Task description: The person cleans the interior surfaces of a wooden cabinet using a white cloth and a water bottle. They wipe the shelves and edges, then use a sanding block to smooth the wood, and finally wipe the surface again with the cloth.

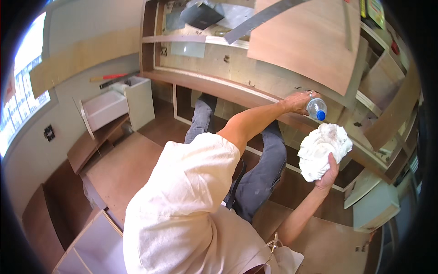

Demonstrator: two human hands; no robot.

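Observation:
My left hand [301,102] reaches across the wooden cabinet frame and grips a clear plastic bottle [315,105]. The bottle has a blue cap, which points down towards the cloth; whether it is open cannot be told. Just below the bottle, with a small gap between them, is a crumpled white cloth [321,152] with a greyish smudge near its top. My right hand [328,176] holds this cloth from its lower edge, the thumb lying over it. Most of the right hand's fingers are hidden behind the cloth.
Thin wooden panels [304,44] and a grey strip [263,20] lie on the cabinet frame [212,84]. A dark box-like object [202,15] sits in its upper compartment. A white drawer [105,108] stands left, and a pale box [375,207] at right.

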